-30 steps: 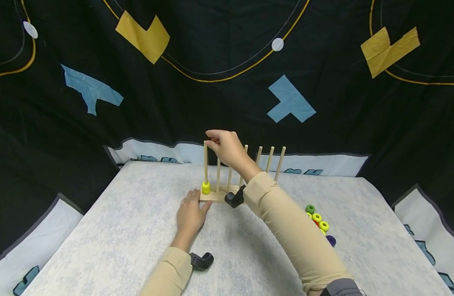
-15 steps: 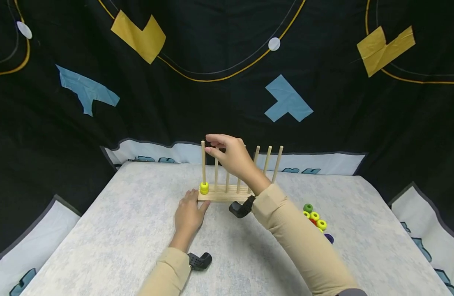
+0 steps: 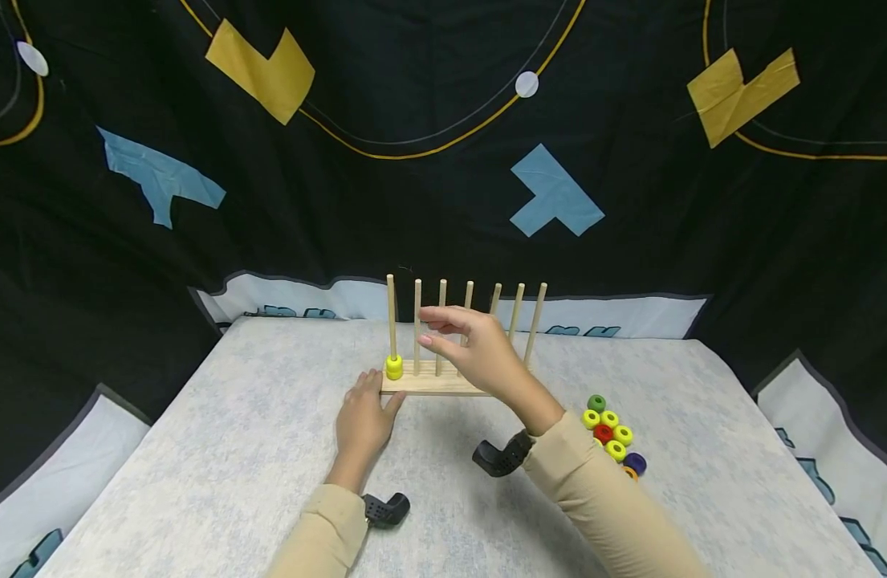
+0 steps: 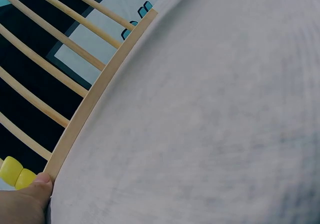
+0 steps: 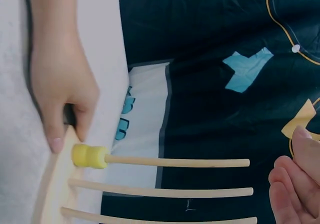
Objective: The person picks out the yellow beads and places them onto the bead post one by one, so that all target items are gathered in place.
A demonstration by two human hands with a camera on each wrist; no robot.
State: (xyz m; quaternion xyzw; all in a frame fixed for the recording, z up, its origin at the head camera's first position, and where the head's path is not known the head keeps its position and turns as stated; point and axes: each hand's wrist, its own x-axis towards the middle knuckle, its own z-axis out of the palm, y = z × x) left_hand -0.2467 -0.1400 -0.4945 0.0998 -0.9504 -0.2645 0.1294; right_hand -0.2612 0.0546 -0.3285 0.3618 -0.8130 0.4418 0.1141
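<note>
A wooden peg stand (image 3: 436, 385) with several upright rods stands on the table. Two yellow beads (image 3: 393, 368) are stacked at the bottom of its leftmost rod; the other rods carry none. My left hand (image 3: 361, 425) pinches the left end of the base, thumb on the near side and fingers on the far side, as the right wrist view shows beside the yellow beads (image 5: 90, 156). My right hand (image 3: 486, 353) hovers before the middle rods with its fingers loosely bent and nothing between them, partly covering those rods in the head view.
To the right lies a group of loose beads: green (image 3: 596, 403), red (image 3: 603, 434), purple (image 3: 634, 463), an orange one partly behind the right sleeve (image 3: 609, 498), and several yellow ones (image 3: 622, 435). A black curtain (image 3: 443, 217) hangs behind the pale table (image 3: 219, 466).
My right hand has come away from the top of the leftmost rod, moving down and right, fingers still loose. My left hand keeps its hold on the base.
</note>
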